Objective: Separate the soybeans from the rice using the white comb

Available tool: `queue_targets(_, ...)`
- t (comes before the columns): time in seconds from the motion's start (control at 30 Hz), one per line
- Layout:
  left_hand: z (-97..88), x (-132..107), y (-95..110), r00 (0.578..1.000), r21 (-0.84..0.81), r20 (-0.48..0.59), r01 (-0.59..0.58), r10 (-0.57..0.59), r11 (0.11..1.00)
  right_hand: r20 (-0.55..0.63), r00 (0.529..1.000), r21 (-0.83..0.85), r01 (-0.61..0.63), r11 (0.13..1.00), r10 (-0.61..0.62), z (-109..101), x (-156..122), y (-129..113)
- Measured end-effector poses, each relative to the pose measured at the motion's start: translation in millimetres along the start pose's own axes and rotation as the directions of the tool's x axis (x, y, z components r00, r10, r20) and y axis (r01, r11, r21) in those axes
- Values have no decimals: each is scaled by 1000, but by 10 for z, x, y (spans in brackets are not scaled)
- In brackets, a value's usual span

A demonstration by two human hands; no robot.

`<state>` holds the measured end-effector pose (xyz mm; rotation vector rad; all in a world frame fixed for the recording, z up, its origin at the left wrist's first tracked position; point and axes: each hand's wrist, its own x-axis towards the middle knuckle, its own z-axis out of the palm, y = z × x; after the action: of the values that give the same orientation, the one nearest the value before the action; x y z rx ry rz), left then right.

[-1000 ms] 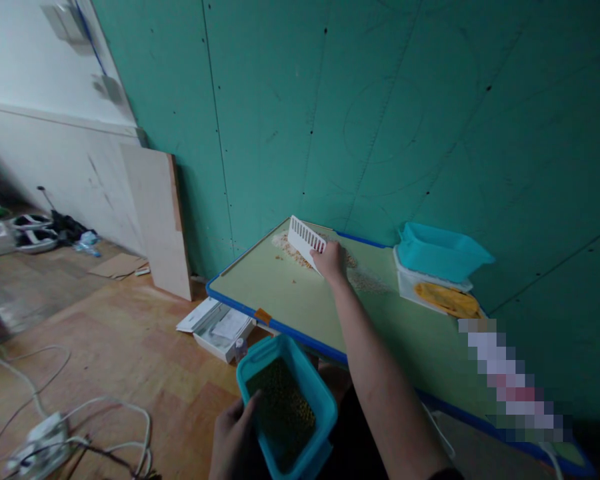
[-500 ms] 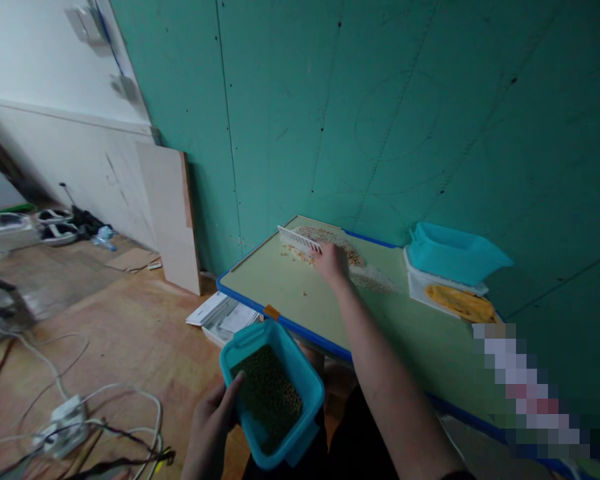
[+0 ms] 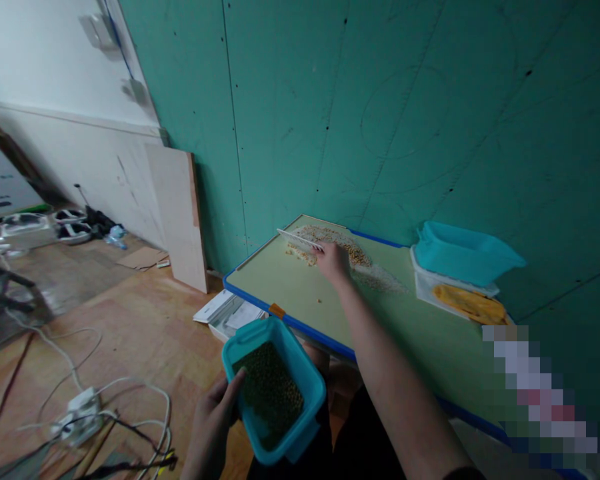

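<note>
My left hand (image 3: pixel 219 407) grips the left rim of a turquoise plastic tub (image 3: pixel 311 387), thumb over the edge. The tub is tilted below the table's front edge, with small dark green beans (image 3: pixel 267 393) in it and some lighter grains among them. Stretched over the table, my right hand (image 3: pixel 333 261) is closed round the end of a white slotted plastic strip (image 3: pixel 296 238). The strip lies at the left side of a spread of tan and pale grains (image 3: pixel 356 253), close to the tabletop. Part of that spread is hidden behind my hand.
The pale green table (image 3: pixel 265 277) has a blue edge and stands against a green wall. At its right are another turquoise tub (image 3: pixel 465 257), a white tray (image 3: pixel 425 283) and a yellow cloth-like item (image 3: pixel 470 303). A power strip (image 3: pixel 80 417) with tangled cables lies on the floor at left.
The white slotted strip has tipped flatter, its slots now showing less. My view has shifted slightly left. The left hand still holds the tub in nearly the same place.
</note>
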<state>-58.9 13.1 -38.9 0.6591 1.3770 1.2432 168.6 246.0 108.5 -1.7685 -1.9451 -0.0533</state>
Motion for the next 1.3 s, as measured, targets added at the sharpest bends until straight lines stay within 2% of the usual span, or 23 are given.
queue_targets(0.23,42,-63,95,999,43,2,-46,46,998,-10,1000,0,16,1000,-16,32,4,-5)
queue_targets(0.5,44,-9,41,999,48,-18,-42,43,998,6,1000,10,27,1000,-27,81,49,11)
queue_targets(0.8,25,-26,31,999,50,-37,-37,38,998,15,1000,-1,16,1000,-16,-45,36,-3)
queue_targets(1.1,57,-25,24,997,66,-55,-57,60,996,30,1000,8,10,1000,-10,-34,40,-9)
queue_targets(1.3,37,-48,69,998,10,-48,-31,32,999,44,999,20,8,1000,-9,-82,23,10)
